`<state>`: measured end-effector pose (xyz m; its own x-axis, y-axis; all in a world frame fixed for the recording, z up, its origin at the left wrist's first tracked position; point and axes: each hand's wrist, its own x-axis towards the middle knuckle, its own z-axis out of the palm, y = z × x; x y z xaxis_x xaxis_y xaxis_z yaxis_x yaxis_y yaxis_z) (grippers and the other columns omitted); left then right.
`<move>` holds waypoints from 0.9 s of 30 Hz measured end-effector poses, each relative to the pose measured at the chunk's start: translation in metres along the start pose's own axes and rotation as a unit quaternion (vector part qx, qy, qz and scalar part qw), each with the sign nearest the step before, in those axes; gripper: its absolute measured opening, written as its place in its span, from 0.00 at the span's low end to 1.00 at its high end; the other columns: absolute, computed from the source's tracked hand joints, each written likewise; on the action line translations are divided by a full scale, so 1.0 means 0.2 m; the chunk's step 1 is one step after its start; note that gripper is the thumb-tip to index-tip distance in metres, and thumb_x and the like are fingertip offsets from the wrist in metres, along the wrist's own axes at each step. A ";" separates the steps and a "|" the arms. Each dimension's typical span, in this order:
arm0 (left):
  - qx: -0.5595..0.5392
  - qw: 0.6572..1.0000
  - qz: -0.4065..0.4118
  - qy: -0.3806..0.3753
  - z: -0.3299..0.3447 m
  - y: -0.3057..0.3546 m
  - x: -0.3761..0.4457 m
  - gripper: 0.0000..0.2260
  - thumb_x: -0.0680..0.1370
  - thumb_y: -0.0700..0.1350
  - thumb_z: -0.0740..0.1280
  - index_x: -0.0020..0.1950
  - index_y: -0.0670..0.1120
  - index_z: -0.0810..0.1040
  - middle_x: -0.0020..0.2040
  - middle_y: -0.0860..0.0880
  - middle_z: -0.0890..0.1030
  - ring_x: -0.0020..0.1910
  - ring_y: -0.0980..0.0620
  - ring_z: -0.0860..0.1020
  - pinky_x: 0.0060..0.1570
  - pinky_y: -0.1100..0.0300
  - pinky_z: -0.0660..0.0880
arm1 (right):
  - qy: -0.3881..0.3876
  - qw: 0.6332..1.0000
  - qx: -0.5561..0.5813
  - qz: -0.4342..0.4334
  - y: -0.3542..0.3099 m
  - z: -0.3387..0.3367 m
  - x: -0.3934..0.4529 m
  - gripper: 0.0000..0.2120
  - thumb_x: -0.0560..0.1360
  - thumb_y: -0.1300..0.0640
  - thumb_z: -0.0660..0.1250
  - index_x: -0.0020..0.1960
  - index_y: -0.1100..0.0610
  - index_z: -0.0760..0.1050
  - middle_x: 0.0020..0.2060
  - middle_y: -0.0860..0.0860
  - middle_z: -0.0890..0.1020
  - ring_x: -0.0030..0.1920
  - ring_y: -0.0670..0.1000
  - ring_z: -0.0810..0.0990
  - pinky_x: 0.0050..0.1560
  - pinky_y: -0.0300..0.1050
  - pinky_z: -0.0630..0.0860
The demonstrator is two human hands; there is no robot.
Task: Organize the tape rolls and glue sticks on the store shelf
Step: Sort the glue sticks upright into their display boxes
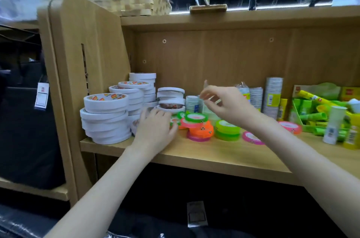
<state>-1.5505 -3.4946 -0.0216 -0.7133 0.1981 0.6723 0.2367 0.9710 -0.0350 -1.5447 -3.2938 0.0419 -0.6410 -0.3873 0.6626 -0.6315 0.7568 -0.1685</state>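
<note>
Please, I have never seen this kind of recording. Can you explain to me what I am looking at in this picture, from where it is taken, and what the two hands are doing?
There is no machine here. A person wears a camera on the head, so the single picture looks forward and down at their own bare arms. They stand before a wooden store shelf. On its left side stand stacks of white tape rolls. In the middle lie small neon tape rolls, orange, green and pink. On the right are green and yellow glue sticks, some in a display box, and one white glue stick stands upright. The left hand rests with relaxed fingers on a white roll low beside the stacks. The right hand hangs in the air above the neon rolls; the blur hides whether it holds anything.
</note>
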 end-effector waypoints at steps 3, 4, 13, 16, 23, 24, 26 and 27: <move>0.034 0.990 -0.020 -0.137 0.02 0.07 0.12 0.18 0.79 0.52 0.51 0.56 0.46 0.75 0.57 0.45 0.79 0.62 0.47 0.72 0.70 0.47 0.47 | -0.199 0.977 -0.075 -0.024 0.07 0.07 -0.12 0.25 0.76 0.48 0.64 0.71 0.50 0.63 0.68 0.49 0.69 0.68 0.52 0.65 0.68 0.44 0.62; 0.039 0.987 -0.013 -0.158 0.04 0.09 0.14 0.16 0.78 0.52 0.53 0.57 0.47 0.75 0.58 0.45 0.79 0.62 0.46 0.72 0.71 0.45 0.48 | -0.214 0.972 -0.091 -0.030 0.09 0.10 -0.15 0.29 0.75 0.45 0.64 0.73 0.46 0.59 0.70 0.48 0.66 0.70 0.52 0.60 0.70 0.50 0.60; -0.062 0.983 0.011 -0.170 0.05 0.20 0.05 0.21 0.78 0.52 0.58 0.70 0.52 0.66 0.60 0.42 0.69 0.61 0.41 0.71 0.64 0.52 0.63 | -0.082 0.992 -0.090 0.025 0.16 0.10 -0.31 0.26 0.69 0.40 0.68 0.62 0.49 0.64 0.57 0.47 0.69 0.56 0.53 0.71 0.57 0.54 0.71; -0.169 0.960 0.008 -0.223 0.05 0.23 0.06 0.26 0.78 0.52 0.60 0.75 0.53 0.57 0.68 0.43 0.61 0.65 0.42 0.69 0.62 0.54 0.67 | -0.077 0.992 -0.079 0.060 0.24 0.06 -0.34 0.24 0.69 0.44 0.69 0.59 0.49 0.64 0.56 0.48 0.68 0.56 0.53 0.71 0.58 0.54 0.71; -0.193 0.936 -0.008 -0.295 0.09 0.32 0.14 0.32 0.79 0.56 0.58 0.77 0.49 0.46 0.78 0.44 0.44 0.76 0.47 0.53 0.71 0.54 0.55 | -0.127 0.976 -0.116 0.132 0.33 -0.02 -0.33 0.28 0.71 0.38 0.65 0.66 0.48 0.63 0.63 0.49 0.64 0.64 0.53 0.62 0.64 0.54 0.65; -0.200 0.933 -0.014 -0.297 0.09 0.32 0.15 0.33 0.79 0.56 0.58 0.77 0.49 0.44 0.77 0.44 0.44 0.76 0.46 0.53 0.71 0.54 0.55 | -0.131 0.975 -0.117 0.135 0.34 -0.03 -0.33 0.28 0.71 0.38 0.65 0.66 0.48 0.63 0.64 0.49 0.63 0.65 0.52 0.62 0.65 0.53 0.64; -0.214 0.932 -0.032 -0.292 0.10 0.32 0.15 0.36 0.78 0.56 0.60 0.77 0.46 0.41 0.77 0.43 0.44 0.76 0.46 0.52 0.72 0.53 0.54 | -0.134 0.975 -0.118 0.135 0.33 -0.03 -0.33 0.28 0.70 0.37 0.65 0.66 0.48 0.64 0.64 0.49 0.64 0.66 0.52 0.62 0.65 0.53 0.62; -0.215 0.935 -0.039 -0.281 0.10 0.32 0.15 0.37 0.78 0.56 0.60 0.77 0.45 0.40 0.77 0.43 0.44 0.76 0.46 0.52 0.73 0.52 0.54 | -0.134 0.975 -0.118 0.134 0.33 -0.04 -0.34 0.29 0.70 0.37 0.66 0.66 0.48 0.64 0.65 0.49 0.64 0.66 0.52 0.61 0.65 0.53 0.61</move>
<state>-1.5689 -3.4243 -0.0186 -0.9445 0.2858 0.1622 0.3271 0.8656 0.3791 -1.5397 -3.2140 -0.0083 -0.8801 -0.2579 0.3987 -0.3272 0.9378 -0.1157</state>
